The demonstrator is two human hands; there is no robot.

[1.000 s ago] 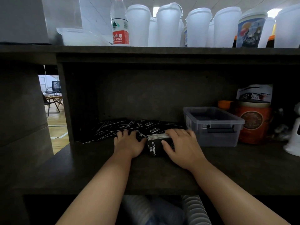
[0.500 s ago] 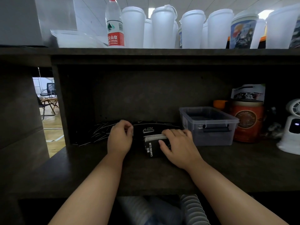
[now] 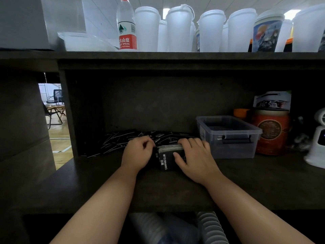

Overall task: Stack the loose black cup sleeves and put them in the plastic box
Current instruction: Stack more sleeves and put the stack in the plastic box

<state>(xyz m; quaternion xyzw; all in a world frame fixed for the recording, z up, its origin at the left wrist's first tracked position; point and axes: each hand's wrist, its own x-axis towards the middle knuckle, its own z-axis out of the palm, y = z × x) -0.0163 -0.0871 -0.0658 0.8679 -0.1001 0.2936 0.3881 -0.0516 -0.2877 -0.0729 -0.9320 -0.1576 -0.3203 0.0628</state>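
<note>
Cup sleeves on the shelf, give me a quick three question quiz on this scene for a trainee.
1. True or false: the plastic box stands to the right of the stack of sleeves.
2. Which hand holds the stack upright on its edge? A) left hand B) right hand C) neither
3. Fill in: the loose sleeves lie scattered behind and to the ____ of the stack.

Key
1. True. The box sits just beyond the right hand, with its lid off.
2. B. The right hand has its fingers over the top of the stack and its thumb on the front, while the left hand is at the stack's left side.
3. Left.
</note>
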